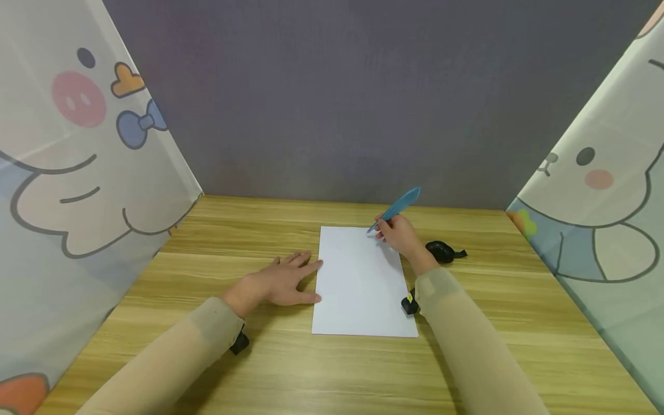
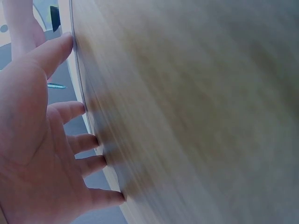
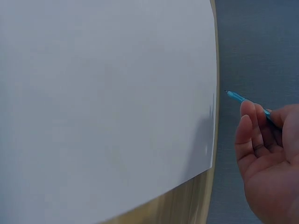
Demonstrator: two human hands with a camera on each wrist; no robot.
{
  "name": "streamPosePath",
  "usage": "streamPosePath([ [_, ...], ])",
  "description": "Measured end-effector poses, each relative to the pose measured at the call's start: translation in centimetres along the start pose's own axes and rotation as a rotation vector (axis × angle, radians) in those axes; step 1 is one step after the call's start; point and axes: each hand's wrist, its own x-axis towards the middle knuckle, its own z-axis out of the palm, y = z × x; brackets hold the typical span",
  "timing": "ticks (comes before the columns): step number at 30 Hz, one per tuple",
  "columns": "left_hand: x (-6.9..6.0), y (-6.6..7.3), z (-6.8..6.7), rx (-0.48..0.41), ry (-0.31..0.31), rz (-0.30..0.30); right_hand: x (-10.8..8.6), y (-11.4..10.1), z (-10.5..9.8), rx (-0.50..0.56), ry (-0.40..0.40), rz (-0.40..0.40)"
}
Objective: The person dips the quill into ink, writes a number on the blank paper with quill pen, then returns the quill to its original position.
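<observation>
A: Where is the paper?

B: The white paper point(image 1: 358, 282) lies flat on the wood-grain worktop point(image 1: 233, 230), its short edges at the near and far ends. I see no marks on it.

A: And the hands?

B: The left hand point(image 1: 282, 283) is spread wide, palm down, with thumb and index fingertip at the paper's left edge. The other fingertips are on the wood beside it. The right hand point(image 1: 400, 235) pinches a blue pen point(image 1: 403, 203) shaped like a feather, over the sheet's far right corner.

A: Does the pen touch the paper?

B: No. In the right wrist view its tip shows against the grey panel point(image 1: 337, 104), clear of the sheet. The pen slants, with the broad feather end up and to the right.

A: What else is on the wood?

B: A small black object point(image 1: 441, 252) with a short tail, just right of the right wrist. I can't tell what it is. A black block point(image 1: 410, 305) also shows under the right cuff, near the paper's right edge.

A: And around it all?

B: The panel rises behind the far edge, and cartoon-printed sheets flank both sides, a bow tie point(image 1: 140, 124) drawn on the left one. Both sleeves are beige.
</observation>
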Motion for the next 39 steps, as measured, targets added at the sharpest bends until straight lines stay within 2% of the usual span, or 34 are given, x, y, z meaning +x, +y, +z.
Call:
streamPosePath([
  [9, 0.05, -0.11, 0.13, 0.001, 0.006, 0.002, 0.12, 0.21, 0.14, -0.029, 0.001, 0.019],
  [21, 0.11, -0.11, 0.08, 0.011, 0.002, -0.008, 0.22, 0.43, 0.16, -0.013, -0.003, 0.047],
  [39, 0.13, -0.15, 0.10, 0.014, 0.000, -0.010, 0.54, 0.87, 0.40, -0.027, 0.002, 0.027],
])
